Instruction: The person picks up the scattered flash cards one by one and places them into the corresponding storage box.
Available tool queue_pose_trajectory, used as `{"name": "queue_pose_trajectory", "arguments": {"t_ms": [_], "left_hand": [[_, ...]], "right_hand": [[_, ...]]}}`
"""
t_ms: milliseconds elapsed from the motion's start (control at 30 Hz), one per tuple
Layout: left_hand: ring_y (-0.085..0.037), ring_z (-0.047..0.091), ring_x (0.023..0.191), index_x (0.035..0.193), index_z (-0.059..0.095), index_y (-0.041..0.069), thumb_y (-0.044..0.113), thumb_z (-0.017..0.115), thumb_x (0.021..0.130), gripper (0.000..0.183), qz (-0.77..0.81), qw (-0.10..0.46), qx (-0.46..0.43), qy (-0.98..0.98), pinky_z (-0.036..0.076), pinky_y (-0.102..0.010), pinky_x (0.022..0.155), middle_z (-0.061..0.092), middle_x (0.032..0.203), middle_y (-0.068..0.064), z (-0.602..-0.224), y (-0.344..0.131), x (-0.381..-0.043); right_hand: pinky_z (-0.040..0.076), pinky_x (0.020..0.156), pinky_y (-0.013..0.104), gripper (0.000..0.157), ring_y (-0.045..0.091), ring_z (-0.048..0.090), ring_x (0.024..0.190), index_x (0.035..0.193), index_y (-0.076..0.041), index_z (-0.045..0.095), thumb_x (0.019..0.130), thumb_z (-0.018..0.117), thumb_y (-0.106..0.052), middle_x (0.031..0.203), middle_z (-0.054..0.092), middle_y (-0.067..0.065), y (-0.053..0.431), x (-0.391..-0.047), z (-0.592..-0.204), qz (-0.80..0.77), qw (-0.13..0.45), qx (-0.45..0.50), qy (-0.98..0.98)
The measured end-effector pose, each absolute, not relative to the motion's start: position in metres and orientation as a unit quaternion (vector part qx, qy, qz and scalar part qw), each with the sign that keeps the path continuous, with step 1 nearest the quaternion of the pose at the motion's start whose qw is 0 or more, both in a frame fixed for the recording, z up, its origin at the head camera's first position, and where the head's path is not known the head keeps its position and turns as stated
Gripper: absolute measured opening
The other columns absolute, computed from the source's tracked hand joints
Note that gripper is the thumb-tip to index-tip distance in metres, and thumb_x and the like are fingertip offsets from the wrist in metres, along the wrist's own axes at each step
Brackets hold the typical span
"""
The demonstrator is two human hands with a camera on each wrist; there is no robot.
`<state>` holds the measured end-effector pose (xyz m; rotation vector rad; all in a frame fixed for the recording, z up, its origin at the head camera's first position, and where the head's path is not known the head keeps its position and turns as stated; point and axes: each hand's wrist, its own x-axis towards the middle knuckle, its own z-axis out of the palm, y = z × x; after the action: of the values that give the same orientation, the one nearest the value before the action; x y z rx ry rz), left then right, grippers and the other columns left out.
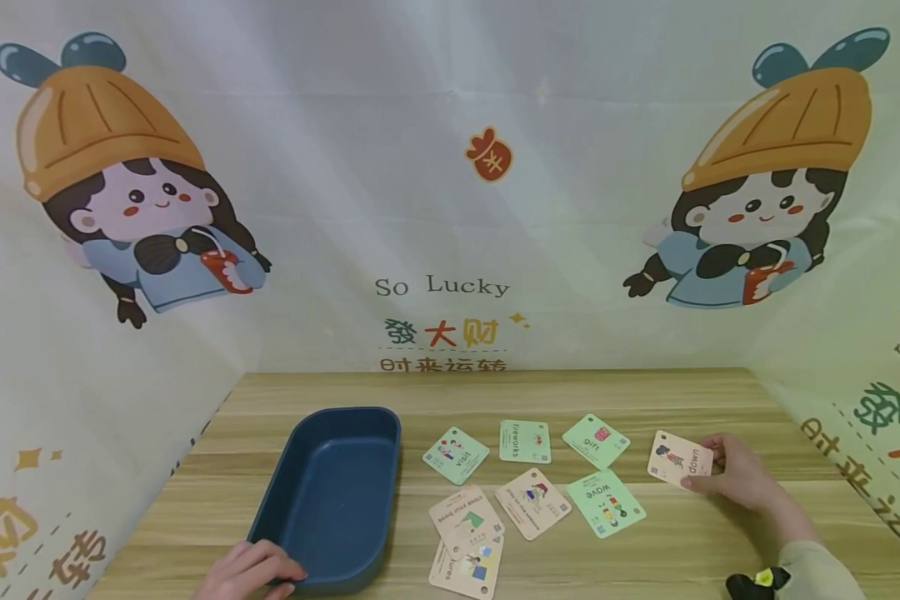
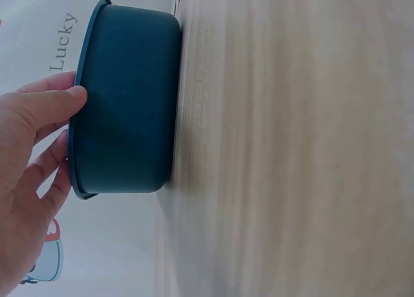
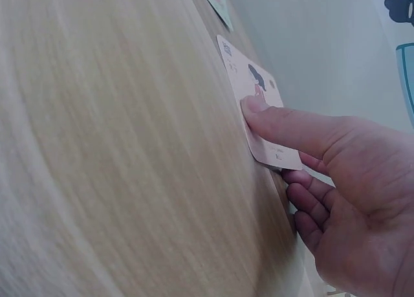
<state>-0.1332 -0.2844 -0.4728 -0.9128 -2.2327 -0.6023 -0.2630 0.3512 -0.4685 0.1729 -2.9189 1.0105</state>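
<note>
My left hand (image 1: 249, 570) grips the near rim of a dark blue plastic bin (image 1: 336, 500), which stands on the left side of the table. In the left wrist view the thumb lies on the outside of the bin wall (image 2: 129, 109), with the other fingers over the rim. At the right, my right hand (image 1: 742, 477) pinches a pink picture card (image 1: 671, 457) marked "down" by its right edge. Seen from the right wrist, the thumb presses on the printed face of the card (image 3: 255, 83) and the fingers are behind it, close over the table.
Green cards lie in the middle: visit (image 1: 456, 456), fireworks (image 1: 525, 441), gift (image 1: 596, 442) and wave (image 1: 607, 503). Nearer are pink cards, one "close your book" (image 1: 465, 521) overlapping another (image 1: 468, 571). A printed cloth (image 1: 450, 225) hangs behind the wooden table (image 1: 570, 387).
</note>
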Motion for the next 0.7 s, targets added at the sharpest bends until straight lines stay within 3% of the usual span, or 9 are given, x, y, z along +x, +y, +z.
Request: {"name": "queue_pose_trajectory", "arguments": {"t_ms": [167,333,533,700], "left_hand": [[0.005,0.049,0.077,0.094,0.069,0.032,-0.008,0.081,0.060,0.054,-0.231,0.319,-0.349,-0.850,0.036,-0.010,0.069,0.061,0.088,0.021,-0.473,-0.285,-0.133],[0.006,0.049,0.077,0.094,0.068,0.035,0.000,0.082,0.067,0.047,-0.223,0.322,-0.349,-0.852,0.035,-0.009,0.069,0.062,0.088,0.023,-0.472,-0.286,-0.132],[0.006,0.048,0.076,0.093,0.069,0.032,-0.002,0.083,0.063,0.048,-0.233,0.321,-0.361,-0.844,0.035,-0.009,0.069,0.062,0.087,0.021,-0.474,-0.286,-0.133],[0.006,0.048,0.076,0.091,0.070,0.031,-0.004,0.083,0.060,0.049,-0.236,0.325,-0.358,-0.843,0.035,-0.008,0.069,0.062,0.086,0.021,-0.475,-0.284,-0.132]], "right_hand": [[0.039,0.070,0.020,0.060,0.021,0.049,0.090,0.120,0.019,0.045,0.080,0.079,-0.010,0.101,0.057,0.022,0.352,-0.264,-0.468,0.339,0.020,0.062,-0.939],[0.039,0.071,0.020,0.052,0.021,0.050,0.091,0.120,0.020,0.046,0.084,0.073,-0.007,0.103,0.059,0.023,0.355,-0.264,-0.471,0.339,0.020,0.062,-0.939],[0.040,0.069,0.019,0.052,0.021,0.050,0.091,0.122,0.021,0.045,0.087,0.071,-0.007,0.104,0.058,0.026,0.358,-0.267,-0.474,0.346,0.014,0.051,-0.937],[0.044,0.065,0.020,0.042,0.013,0.051,0.085,0.119,0.021,0.046,0.093,0.063,-0.007,0.101,0.059,0.024,0.362,-0.272,-0.476,0.360,0.010,0.035,-0.932]]}}
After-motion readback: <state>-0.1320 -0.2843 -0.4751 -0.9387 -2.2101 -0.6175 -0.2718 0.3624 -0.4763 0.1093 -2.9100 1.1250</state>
